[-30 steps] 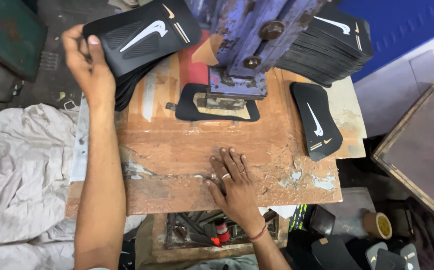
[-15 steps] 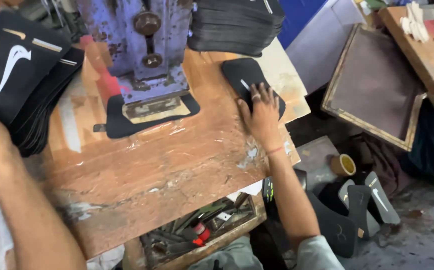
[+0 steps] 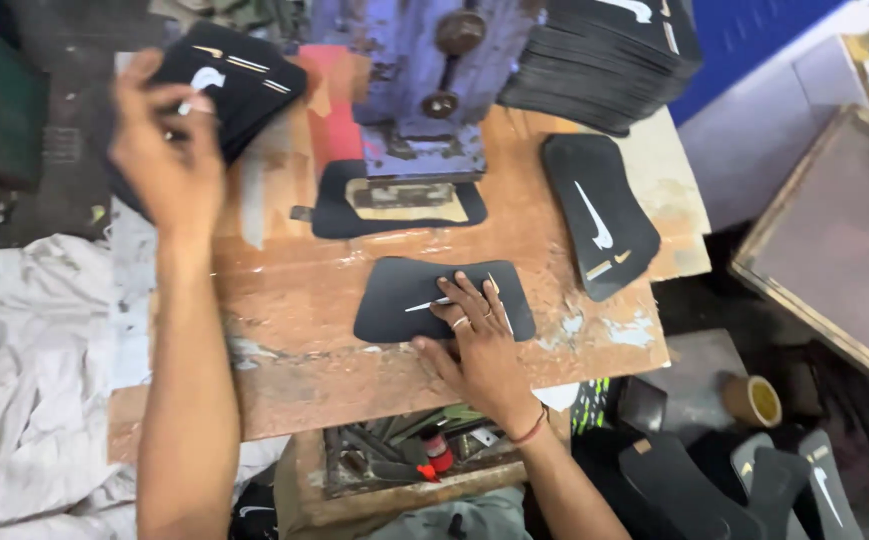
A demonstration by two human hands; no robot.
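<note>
My right hand [image 3: 479,340] lies flat on a black shaped piece [image 3: 409,300] in the middle of the worn wooden table [image 3: 334,360], fingers spread over its right half. My left hand [image 3: 164,165] is raised at the upper left, resting on a stack of black pieces with white marks [image 3: 244,75]. Another black piece [image 3: 599,215] with a white mark lies alone at the right of the table. A further black piece [image 3: 334,205] sits under the foot of the purple press [image 3: 409,80].
A tall stack of black pieces [image 3: 614,55] stands at the back right. More black pieces [image 3: 744,480] lie on the floor at the lower right beside a tape roll [image 3: 752,400]. White cloth [image 3: 24,360] covers the left. A tool tray [image 3: 404,455] sits below the table's edge.
My right hand has brought a black piece from the right edge to the middle of the table. The view has swung back to the left, and my left hand is on the left stack.
</note>
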